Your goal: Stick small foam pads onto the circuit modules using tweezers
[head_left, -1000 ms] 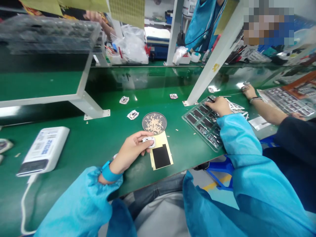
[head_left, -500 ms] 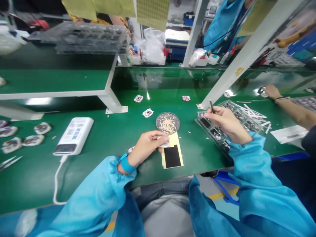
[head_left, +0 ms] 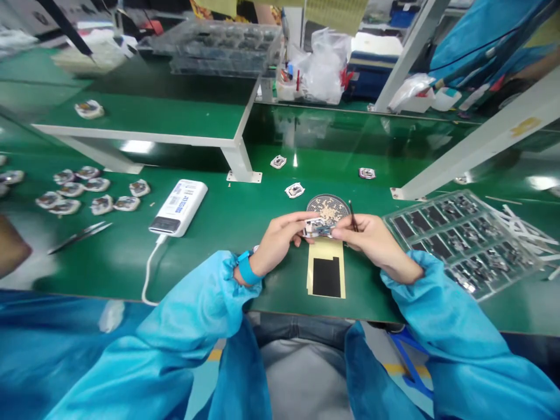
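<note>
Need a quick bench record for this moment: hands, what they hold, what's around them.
left hand: holds small white-framed electronic part
right hand: holds dark pointed tool, close against the part
below hands: yellow sheet with black patch
behind hands: round mesh tray
right side: clear blister tray
left side: white power bank

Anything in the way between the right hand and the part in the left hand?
Nothing visible. The right hand already touches the white-framed electronic part held in the left hand, and the tweezers in the right hand stick up clear of it.
</note>
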The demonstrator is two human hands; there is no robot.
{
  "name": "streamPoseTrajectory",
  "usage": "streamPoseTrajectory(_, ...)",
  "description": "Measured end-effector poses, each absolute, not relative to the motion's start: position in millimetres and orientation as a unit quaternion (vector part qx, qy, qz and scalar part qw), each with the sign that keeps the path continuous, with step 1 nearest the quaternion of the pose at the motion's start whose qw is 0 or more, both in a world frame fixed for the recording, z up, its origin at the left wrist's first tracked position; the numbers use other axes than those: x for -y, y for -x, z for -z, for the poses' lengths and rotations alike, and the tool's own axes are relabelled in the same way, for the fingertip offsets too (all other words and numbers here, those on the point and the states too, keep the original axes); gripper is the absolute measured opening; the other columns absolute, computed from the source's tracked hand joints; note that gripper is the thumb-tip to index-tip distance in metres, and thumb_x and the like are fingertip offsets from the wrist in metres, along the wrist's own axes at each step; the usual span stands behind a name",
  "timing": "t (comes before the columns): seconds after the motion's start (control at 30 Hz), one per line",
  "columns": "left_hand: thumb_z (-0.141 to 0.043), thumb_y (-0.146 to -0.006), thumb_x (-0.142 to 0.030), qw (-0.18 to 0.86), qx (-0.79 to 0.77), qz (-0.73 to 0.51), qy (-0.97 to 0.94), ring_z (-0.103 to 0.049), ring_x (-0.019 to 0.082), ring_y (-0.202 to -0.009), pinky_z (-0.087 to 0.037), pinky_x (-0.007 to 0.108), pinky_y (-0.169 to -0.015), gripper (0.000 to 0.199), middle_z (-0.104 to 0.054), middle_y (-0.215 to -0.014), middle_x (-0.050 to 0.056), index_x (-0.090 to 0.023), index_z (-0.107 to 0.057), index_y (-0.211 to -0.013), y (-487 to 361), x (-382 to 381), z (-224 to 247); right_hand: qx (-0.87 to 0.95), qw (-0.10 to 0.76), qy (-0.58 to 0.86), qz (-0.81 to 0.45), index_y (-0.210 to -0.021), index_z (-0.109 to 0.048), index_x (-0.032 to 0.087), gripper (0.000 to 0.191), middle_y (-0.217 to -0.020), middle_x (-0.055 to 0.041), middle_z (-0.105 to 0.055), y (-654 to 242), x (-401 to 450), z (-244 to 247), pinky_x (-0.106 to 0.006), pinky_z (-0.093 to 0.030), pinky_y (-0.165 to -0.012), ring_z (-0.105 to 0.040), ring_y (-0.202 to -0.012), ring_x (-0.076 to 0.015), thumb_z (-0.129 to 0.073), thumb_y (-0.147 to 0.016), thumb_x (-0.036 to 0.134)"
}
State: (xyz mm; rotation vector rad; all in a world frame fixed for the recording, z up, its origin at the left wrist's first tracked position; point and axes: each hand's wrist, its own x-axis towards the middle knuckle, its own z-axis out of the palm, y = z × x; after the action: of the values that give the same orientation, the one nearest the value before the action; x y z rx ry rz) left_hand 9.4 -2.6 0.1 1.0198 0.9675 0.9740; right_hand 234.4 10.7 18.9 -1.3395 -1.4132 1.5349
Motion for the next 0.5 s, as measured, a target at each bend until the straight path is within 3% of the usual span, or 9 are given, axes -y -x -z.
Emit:
streamPoseTrajectory(0.2, -0.056, -0.084, -0.023, 0.585, -0.439, -0.442, -0.520, -0.050, 0.012, -0.068, -0.042, 0.026, -0.067, 0.045, -0.072, -0.092, 0.004, -0.017, -0.075, -0.125, -8, 5, 0, 0.562, 0.305, 0.511, -0.574, -0.079, -0.075, 0.015, 0.035, -0.076, -0.0029, -0.070, -223, -4, -12, -0.024, -0.044, -0.065, -0.059, -0.069, -0.0111, -0.086, -0.073, 0.047)
streamPoseTrajectory(0.43, -0.057, -0.080, -0.012, 0.564, -0.390, -0.451, -0.571, -0.058, 0.016, -0.090, -0.045, 0.027, -0.077, 0.051, -0.068, -0.113, 0.006, -0.021, -0.071, -0.128, -10, 7, 9, 0.530, 0.319, 0.522, -0.587, -0.077, -0.071, 0.015, 0.037, -0.065, 0.0011, -0.061, -223, -6, -5, -0.023, -0.031, -0.051, -0.041, -0.053, -0.0060, -0.083, -0.075, 0.050)
streamPoseTrajectory(0.5, -0.060, -0.081, -0.012, 0.549, -0.389, -0.450, -0.587, -0.057, 0.015, -0.088, -0.046, 0.025, -0.073, 0.051, -0.066, -0.118, 0.007, -0.020, -0.069, -0.130, -11, 7, 10, 0.519, 0.323, 0.524, -0.594, -0.075, -0.070, 0.015, 0.038, -0.063, 0.0013, -0.059, -222, -6, -5, -0.023, -0.027, -0.048, -0.037, -0.051, -0.0055, -0.084, -0.074, 0.049)
